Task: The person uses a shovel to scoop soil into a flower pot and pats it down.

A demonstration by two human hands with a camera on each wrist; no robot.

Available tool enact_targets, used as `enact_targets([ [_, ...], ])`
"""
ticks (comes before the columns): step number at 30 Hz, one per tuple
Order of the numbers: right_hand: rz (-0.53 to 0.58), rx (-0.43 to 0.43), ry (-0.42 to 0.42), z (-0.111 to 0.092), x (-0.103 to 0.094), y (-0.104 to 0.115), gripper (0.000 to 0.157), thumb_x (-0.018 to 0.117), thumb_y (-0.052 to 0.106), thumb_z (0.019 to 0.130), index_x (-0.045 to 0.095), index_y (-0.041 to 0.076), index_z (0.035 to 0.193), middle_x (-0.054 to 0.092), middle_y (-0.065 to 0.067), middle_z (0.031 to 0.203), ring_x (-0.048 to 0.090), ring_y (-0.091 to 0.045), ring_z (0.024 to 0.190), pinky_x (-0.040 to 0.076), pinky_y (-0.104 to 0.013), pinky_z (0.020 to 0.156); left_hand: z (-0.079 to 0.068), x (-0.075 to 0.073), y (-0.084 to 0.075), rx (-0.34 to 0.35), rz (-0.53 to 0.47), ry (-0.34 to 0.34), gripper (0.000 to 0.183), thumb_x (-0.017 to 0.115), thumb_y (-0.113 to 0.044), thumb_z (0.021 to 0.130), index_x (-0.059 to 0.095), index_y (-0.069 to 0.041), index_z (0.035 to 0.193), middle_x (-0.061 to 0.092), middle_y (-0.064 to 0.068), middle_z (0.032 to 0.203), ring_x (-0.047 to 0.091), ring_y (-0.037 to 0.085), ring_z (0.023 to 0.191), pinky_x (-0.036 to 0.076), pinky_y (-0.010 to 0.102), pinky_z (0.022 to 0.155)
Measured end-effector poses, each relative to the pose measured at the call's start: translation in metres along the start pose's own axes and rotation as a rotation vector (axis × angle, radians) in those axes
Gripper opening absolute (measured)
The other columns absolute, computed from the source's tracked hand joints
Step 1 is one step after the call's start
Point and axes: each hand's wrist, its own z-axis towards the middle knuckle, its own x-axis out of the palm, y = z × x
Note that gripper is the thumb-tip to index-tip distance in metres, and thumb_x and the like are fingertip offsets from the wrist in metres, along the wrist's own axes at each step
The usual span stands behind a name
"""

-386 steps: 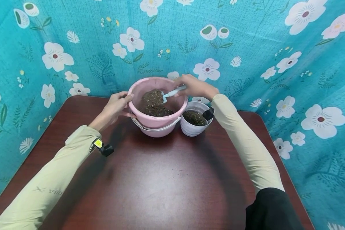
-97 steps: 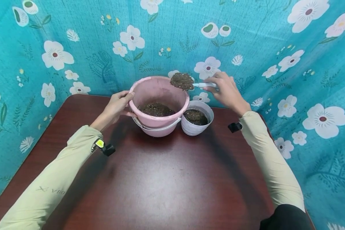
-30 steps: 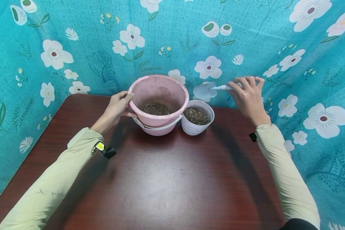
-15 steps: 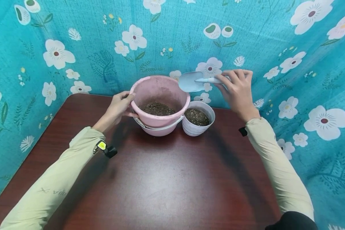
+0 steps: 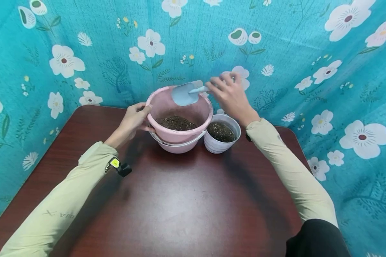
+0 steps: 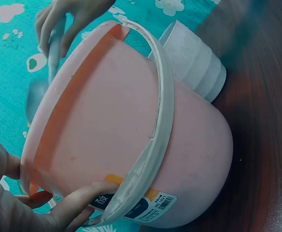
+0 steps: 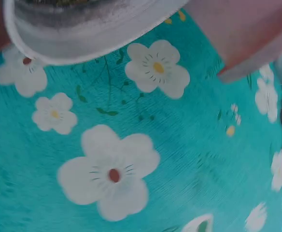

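My left hand (image 5: 133, 119) grips the left rim of a pink bucket (image 5: 177, 147) with dark soil (image 5: 177, 123) in its bottom. In the left wrist view, the thumb is at the rim and a finger reaches along the outer wall by a label (image 6: 155, 205). My right hand (image 5: 229, 94) holds a light blue garden trowel (image 5: 184, 95) by its handle. The trowel's blade hangs over the bucket's opening, near the back rim, and no soil shows on its visible face. Right beside the bucket stands a whitish plant pot (image 5: 219, 146) holding soil (image 5: 221, 132).
A white carrying handle (image 6: 166, 104) hangs around the bucket's outside. Bucket and pot stand on a dark red-brown table (image 5: 180, 200), towards its back edge. A teal flowered curtain (image 5: 109, 32) hangs close behind and along the sides.
The trowel, loaded with soil over the pot about three seconds ago, has since emptied and swung left over the bucket. Soil in the pot stands higher. My left hand stays on the rim.
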Motion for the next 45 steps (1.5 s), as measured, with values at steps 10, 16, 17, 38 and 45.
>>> enact_targets([
  [10, -0.196, -0.11, 0.394, 0.032, 0.029, 0.02, 0.009, 0.066, 0.0, 0.098, 0.073, 0.005, 0.103, 0.062, -0.008, 0.109, 0.046, -0.03, 0.1, 0.044, -0.05, 0.091, 0.003, 0.001, -0.001, 0.01, 0.011, 0.011, 0.051, 0.049, -0.022, 0.111, 0.045, 0.004, 0.154, 0.048, 0.028, 0.133, 0.069, 0.008, 0.069, 0.07, 0.041, 0.071],
  [16, -0.196, -0.067, 0.642, 0.046, 0.05, 0.044, 0.013, 0.075, 0.012, 0.094, 0.079, 0.008, 0.104, 0.068, -0.009, 0.118, 0.053, -0.029, 0.111, 0.047, -0.049, 0.098, 0.004, -0.001, -0.001, 0.019, 0.005, 0.011, 0.051, 0.049, -0.022, 0.111, 0.047, 0.005, 0.153, 0.049, 0.026, 0.129, 0.069, 0.01, 0.07, 0.07, 0.042, 0.071],
  [17, -0.195, -0.071, 0.669, 0.047, 0.053, 0.047, 0.012, 0.073, 0.014, 0.095, 0.08, 0.009, 0.104, 0.069, -0.009, 0.117, 0.054, -0.028, 0.112, 0.048, -0.048, 0.099, 0.004, 0.0, -0.001, 0.02, 0.007, 0.012, 0.051, 0.049, -0.023, 0.111, 0.046, 0.005, 0.153, 0.049, 0.027, 0.131, 0.069, 0.01, 0.071, 0.07, 0.042, 0.071],
  [38, 0.097, -0.053, 0.722, 0.05, 0.077, 0.059, 0.021, 0.076, 0.025, 0.094, 0.08, 0.005, 0.098, 0.073, -0.01, 0.108, 0.059, -0.032, 0.113, 0.046, -0.049, 0.111, 0.005, 0.003, 0.001, 0.044, 0.037, 0.016, 0.052, 0.048, -0.025, 0.111, 0.044, 0.002, 0.156, 0.049, 0.032, 0.145, 0.068, 0.008, 0.078, 0.071, 0.04, 0.068],
  [45, 0.302, -0.007, 0.738, 0.051, 0.077, 0.061, 0.02, 0.08, 0.026, 0.093, 0.078, 0.006, 0.094, 0.069, -0.011, 0.114, 0.054, -0.032, 0.121, 0.043, -0.049, 0.111, 0.001, 0.0, 0.003, 0.047, 0.023, 0.009, 0.053, 0.048, -0.025, 0.111, 0.043, 0.002, 0.157, 0.048, 0.032, 0.147, 0.069, 0.005, 0.076, 0.07, 0.038, 0.067],
])
